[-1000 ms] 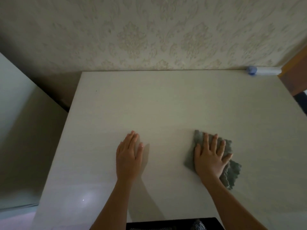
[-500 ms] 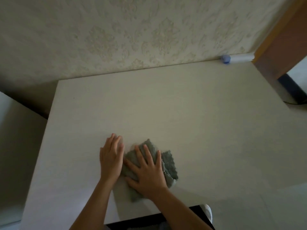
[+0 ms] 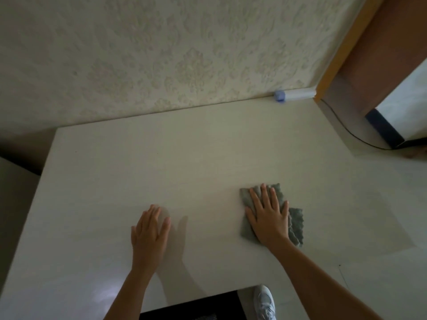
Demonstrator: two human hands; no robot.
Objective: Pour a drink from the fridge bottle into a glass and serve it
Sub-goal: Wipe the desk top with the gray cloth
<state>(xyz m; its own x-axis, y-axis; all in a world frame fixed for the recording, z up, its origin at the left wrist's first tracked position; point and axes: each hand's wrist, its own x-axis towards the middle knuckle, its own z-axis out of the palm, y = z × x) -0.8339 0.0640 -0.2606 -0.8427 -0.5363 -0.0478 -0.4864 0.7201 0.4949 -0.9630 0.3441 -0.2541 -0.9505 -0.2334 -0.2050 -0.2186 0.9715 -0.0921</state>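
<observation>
Head view: one wide-angle frame, looking down over a work surface against a wall.
Counter: pale cream, matte rectangular counter (image 3: 184,158), its far edge meeting the wall, its near edge cut by the bottom of the frame.
Left hand: left hand (image 3: 149,234) laid palm down on the bare counter, fingers together and extended, holding nothing; its shadow falls just to its right.
Right hand: right hand (image 3: 269,214) palm down with fingers spread, pressed flat on top of the cloth, not pinching it.
Cloth: grey-green, crumpled microfibre cloth (image 3: 297,225) with a scalloped edge, lying on the counter under the right hand, showing past the fingertips and along the hand's right side.
Spacing: the two hands lie well apart, the left nearer the middle of the counter, the right toward its right side.
Wall: cream wallpaper (image 3: 184,54) embossed with a damask pattern, directly behind the counter.
Small item: white tube-like object with a pale blue end (image 3: 292,95), lying at the wall's foot near the counter's far right corner; its kind cannot be told.
Door frame: orange-brown wooden frame (image 3: 342,49), at upper right.
Cable: thin dark cable (image 3: 351,132) running across the light floor at right.
Shoe: white trainer (image 3: 264,303) on the floor below the counter's near edge.
Task items: neither bottle nor glass appears in this view, so their place cannot be told.
</observation>
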